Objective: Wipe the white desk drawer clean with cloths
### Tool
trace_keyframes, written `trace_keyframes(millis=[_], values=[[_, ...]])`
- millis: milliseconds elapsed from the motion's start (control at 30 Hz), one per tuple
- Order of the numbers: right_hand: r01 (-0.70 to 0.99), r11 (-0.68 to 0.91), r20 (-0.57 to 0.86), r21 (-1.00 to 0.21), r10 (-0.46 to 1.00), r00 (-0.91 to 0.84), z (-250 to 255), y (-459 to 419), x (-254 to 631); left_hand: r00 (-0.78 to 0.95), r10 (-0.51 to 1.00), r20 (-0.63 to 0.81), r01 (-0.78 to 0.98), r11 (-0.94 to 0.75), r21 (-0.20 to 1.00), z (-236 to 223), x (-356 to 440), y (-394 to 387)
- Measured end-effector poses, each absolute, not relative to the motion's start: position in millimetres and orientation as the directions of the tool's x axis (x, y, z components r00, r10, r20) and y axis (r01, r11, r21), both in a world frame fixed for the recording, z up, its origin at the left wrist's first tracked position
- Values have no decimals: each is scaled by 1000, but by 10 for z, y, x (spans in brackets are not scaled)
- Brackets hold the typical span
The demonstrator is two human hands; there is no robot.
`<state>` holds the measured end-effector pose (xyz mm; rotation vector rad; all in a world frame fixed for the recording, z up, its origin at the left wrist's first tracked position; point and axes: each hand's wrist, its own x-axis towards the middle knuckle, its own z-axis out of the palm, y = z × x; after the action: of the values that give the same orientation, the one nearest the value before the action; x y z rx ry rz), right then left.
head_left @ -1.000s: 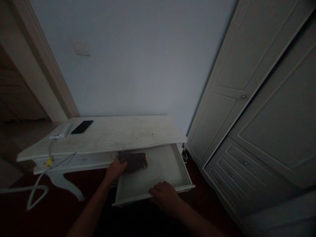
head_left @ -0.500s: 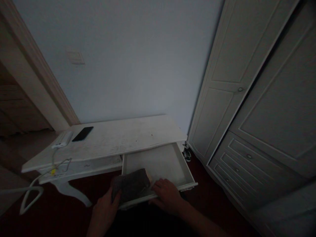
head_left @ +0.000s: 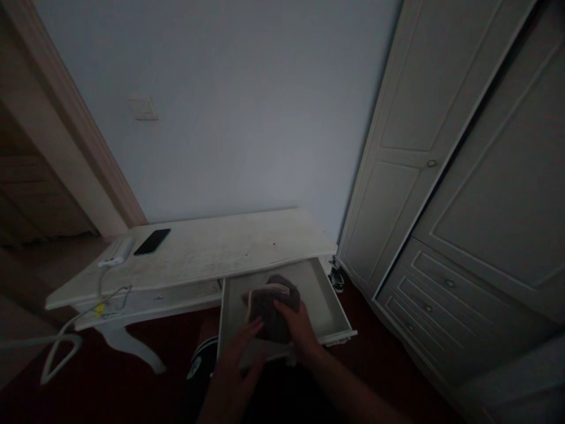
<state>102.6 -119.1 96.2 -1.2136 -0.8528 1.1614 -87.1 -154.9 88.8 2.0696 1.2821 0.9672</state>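
A dark folded cloth (head_left: 270, 303) sits over the open white drawer (head_left: 329, 297) of a low white table (head_left: 207, 250). My right hand (head_left: 300, 327) grips the cloth's near right side, fingers curled on it. My left hand (head_left: 241, 353) is at the cloth's near left edge, fingers stretched and touching it. The room is dim, so the cloth's detail is hard to make out.
A black phone (head_left: 152, 241) and a white device (head_left: 115, 251) with a cable (head_left: 66, 335) trailing to the floor lie on the table's left end. A tall white wardrobe (head_left: 463, 194) with drawers stands at the right. A door frame (head_left: 75, 129) is at the left.
The cloth moved from the drawer's left front corner to its middle. My right hand left the drawer's front edge and took hold of the cloth. My left hand slid right.
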Motion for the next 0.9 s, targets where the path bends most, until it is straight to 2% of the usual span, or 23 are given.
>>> trace_keyframes(millis=[67, 133, 167, 233, 300, 333, 400, 533, 600, 900], values=[[175, 70, 121, -982, 946, 300, 999, -1161, 1322, 172, 951, 257, 559, -309, 769, 800, -1057, -1467], [588, 131, 303, -798, 931, 204, 1053, -1160, 1579, 59, 966, 252, 593, -237, 770, 664, -1213, -1389], [742, 128, 320, -658, 940, 121, 1065, -1156, 1675, 20, 963, 269, 607, -225, 762, 580, -1262, -1354], [909, 107, 199, -402, 980, -27, 1021, -1117, 1796, -40, 949, 312, 626, -219, 748, 401, -1299, -1294], [954, 118, -10, -276, 992, -126, 881, -1032, 1835, -68, 953, 294, 627, -188, 756, 239, -1282, -1247], [958, 124, -89, -258, 984, -151, 789, -972, 1833, -78, 962, 261, 621, -158, 767, 175, -1270, -1228], [958, 94, -145, -269, 980, -137, 610, -825, 1806, -72, 980, 185, 609, -104, 786, 88, -1261, -1194], [923, -140, -42, -358, 990, 133, 470, -454, 1713, -15, 992, 127, 600, -92, 795, 63, -1323, -1164], [901, -195, -9, -388, 978, 208, 501, -260, 1642, -13, 994, 107, 609, -77, 789, 83, -1352, -1164], [896, -122, 83, -427, 981, 174, 528, 112, 1011, -32, 999, 43, 661, -11, 751, 106, -1326, -1181]])
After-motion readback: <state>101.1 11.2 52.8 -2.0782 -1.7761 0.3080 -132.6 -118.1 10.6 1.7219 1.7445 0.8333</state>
